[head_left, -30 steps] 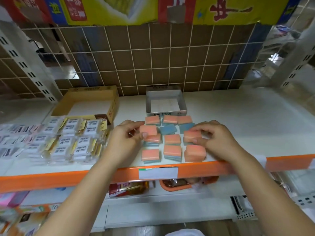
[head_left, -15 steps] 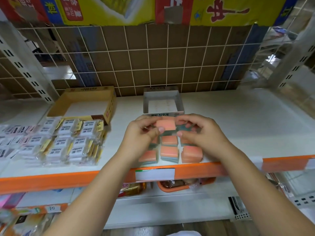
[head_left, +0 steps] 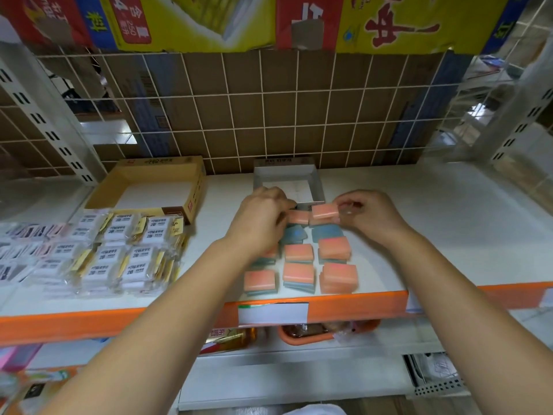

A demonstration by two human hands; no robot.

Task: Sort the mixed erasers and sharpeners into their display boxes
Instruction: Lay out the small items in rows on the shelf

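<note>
Both hands had advanced from the middle of the eraser grid to its far edge, next to the grey display box [head_left: 317,187], and the camera had come closer to the shelf [head_left: 419,223]. The right hand [head_left: 368,215] was pinched closed on a pink eraser [head_left: 324,211], held just clear of the back row and just short of the box's front lip. The left hand [head_left: 260,221] was curled over the left end of that row; its fingertips appeared to rest on another pink eraser [head_left: 299,217], though a firm grasp could not be confirmed. The grey box showed only its bare floor. The remaining pink and blue erasers [head_left: 299,253] lay in rows between the box and the shelf's front edge. The wrapped white erasers [head_left: 131,250] lay to the left, in front of the open yellow box [head_left: 191,187].

To do the step well, the held eraser should be lifted over the lip, kept level, and seated flat in a back corner. Further erasers should be laid edge to edge, so that rows fill evenly. Stacks near the front edge should be left undisturbed.
</note>
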